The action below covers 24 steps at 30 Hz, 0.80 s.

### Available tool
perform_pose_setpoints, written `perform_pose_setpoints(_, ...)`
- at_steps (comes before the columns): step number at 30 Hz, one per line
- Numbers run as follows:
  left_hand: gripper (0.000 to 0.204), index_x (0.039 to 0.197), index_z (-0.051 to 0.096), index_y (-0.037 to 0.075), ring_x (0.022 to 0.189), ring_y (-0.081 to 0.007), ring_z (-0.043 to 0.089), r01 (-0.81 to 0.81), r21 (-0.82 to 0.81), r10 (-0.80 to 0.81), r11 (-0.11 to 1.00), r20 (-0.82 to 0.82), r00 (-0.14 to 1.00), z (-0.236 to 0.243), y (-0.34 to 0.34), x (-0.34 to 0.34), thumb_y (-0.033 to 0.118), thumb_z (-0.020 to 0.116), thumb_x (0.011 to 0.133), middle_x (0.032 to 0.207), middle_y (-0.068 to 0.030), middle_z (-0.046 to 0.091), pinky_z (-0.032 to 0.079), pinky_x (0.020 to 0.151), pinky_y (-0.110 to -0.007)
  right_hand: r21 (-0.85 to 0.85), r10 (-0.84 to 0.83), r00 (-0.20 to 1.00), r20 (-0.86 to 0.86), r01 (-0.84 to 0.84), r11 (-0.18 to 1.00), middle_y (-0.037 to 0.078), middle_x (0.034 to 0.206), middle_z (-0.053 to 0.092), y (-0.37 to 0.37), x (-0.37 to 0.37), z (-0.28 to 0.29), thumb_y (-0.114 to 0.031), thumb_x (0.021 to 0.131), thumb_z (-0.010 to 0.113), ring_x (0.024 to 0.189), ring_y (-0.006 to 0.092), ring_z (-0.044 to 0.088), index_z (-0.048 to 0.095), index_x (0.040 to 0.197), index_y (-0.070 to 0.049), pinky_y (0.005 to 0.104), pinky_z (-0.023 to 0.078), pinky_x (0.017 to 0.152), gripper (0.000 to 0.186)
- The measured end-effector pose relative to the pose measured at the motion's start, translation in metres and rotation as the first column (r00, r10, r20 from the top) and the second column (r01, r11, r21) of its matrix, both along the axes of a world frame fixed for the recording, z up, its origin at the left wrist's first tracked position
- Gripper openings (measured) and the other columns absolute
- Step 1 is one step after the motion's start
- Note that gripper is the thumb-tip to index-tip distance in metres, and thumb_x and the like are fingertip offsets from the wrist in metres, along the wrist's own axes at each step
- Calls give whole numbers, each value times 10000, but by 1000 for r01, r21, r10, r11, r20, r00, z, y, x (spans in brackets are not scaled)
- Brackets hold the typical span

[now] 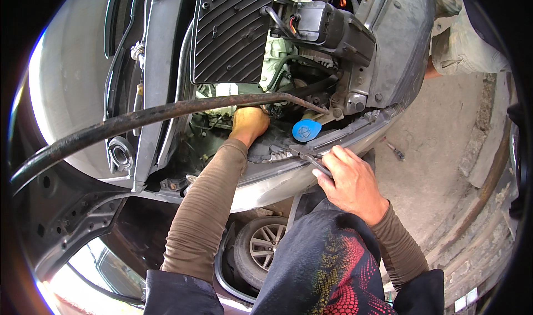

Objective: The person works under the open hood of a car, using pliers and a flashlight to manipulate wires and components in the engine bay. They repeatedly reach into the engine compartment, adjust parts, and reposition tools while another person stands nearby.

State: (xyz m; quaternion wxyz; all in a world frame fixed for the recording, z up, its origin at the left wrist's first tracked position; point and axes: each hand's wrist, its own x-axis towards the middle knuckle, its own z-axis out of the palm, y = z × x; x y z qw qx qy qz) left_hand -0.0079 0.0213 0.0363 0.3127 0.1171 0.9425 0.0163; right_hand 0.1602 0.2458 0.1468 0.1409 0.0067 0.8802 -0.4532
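Observation:
My left hand [250, 124] reaches down into the engine bay below a long rusty metal bar [166, 110]. Its fingers are hidden among the engine parts, so what they touch cannot be made out. At the fender's inner edge, my right hand [355, 184] is closed around a dark hand tool that looks like pliers [315, 160]. The tool's head points left, over the edge of the engine bay. Between the two hands sits a blue washer fluid cap [306, 130], just beyond the tool.
A black ribbed cover [236, 31] and a black box with wires [327, 26] lie farther in. The raised hood [61, 215] is at left. A wheel [265, 247] shows below the fender [266, 191]. Another person's leg [466, 45] stands at upper right on concrete floor.

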Motion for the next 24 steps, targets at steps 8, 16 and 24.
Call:
perform_pose_setpoints(8,349,1145,686,54,1137,-358,626,-135,-91,143,987,95,985,-2,-1,3,292,674,891,1186,-178,684,499,951,-429,-22,-24,1000,-12,24,999,133,884,545,8,1,-2,-193,847,705,853,325,588,580,887,-22,434,503,759,215)
perform_pose_setpoints(16,351,1158,696,97,1139,-347,626,-146,-84,154,986,99,983,2,2,4,309,699,878,1185,-170,686,495,946,-417,-57,-65,997,-31,64,996,143,865,541,12,4,-7,-155,854,701,812,348,573,570,860,0,450,491,725,203)
perform_pose_setpoints(24,358,1181,680,89,1171,-395,596,-184,17,178,983,164,970,-4,-2,5,263,675,868,1244,-213,646,481,974,-452,-76,-58,998,-2,57,995,135,877,562,25,10,-6,-174,843,717,824,337,590,568,882,-19,434,502,734,218)
